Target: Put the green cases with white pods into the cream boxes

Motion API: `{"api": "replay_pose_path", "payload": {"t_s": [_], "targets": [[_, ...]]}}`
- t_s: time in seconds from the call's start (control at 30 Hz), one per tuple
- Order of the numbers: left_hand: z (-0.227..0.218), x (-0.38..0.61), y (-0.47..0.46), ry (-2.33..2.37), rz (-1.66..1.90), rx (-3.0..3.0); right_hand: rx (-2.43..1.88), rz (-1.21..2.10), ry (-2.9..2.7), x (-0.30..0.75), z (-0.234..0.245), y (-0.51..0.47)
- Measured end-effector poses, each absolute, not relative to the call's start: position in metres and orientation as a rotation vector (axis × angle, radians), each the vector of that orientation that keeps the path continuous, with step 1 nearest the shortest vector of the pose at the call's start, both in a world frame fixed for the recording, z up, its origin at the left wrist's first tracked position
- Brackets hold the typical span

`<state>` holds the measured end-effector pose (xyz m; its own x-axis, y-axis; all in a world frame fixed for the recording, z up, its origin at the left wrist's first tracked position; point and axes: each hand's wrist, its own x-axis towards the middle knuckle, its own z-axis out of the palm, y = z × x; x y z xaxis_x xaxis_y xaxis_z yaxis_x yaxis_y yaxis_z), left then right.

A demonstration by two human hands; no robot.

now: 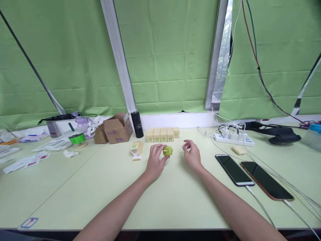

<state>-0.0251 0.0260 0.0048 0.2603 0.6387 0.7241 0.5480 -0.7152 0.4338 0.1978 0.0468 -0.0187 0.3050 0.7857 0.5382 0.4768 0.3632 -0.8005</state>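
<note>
My left hand (155, 157) pinches a small, rounded, yellow-green object (167, 151) with a short knob on it, between thumb and fingers; its exact kind is not clear. To the right, my right hand (192, 154) hovers over the table with loosely bent fingers set apart, and nothing shows in it. Just behind the hands stands a row of several small tan boxes (160, 135) with green squares on their fronts. One similar small box (136, 150) lies left of my left hand, its near-end flap open and white inside.
A black cylinder (137, 125) and an open cardboard carton (118, 129) stand at the back left, near a lidded cup (77, 139). At right lie two phones (234, 170) on cables, a power strip (234, 138) and a pale bar-shaped object (238, 150).
</note>
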Motion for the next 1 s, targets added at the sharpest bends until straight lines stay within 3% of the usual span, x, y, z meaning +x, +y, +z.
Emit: {"api": "replay_pose_path", "payload": {"t_s": [0.1, 0.47, 0.73, 0.83, 1.0], "targets": [[0.003, -0.025, 0.029, 1.192, 1.477, 2.299, -1.387, 0.1, -1.289, 0.222, -0.033, 0.063], [0.003, -0.024, 0.036, 1.228, 1.524, 1.996, -1.399, 0.47, -1.287, 0.241, -0.048, 0.079], [0.003, -0.028, 0.041, 1.2, 1.647, 1.822, -0.976, 0.822, -1.182, 0.213, -0.024, 0.067], [0.002, -0.028, 0.044, 1.178, 1.674, 1.755, -0.62, 1.2, -1.015, 0.2, -0.011, 0.052], [0.0, -0.028, 0.045, 1.126, 1.669, 1.748, -0.519, 1.327, -0.954, 0.187, 0.001, 0.034]]}}
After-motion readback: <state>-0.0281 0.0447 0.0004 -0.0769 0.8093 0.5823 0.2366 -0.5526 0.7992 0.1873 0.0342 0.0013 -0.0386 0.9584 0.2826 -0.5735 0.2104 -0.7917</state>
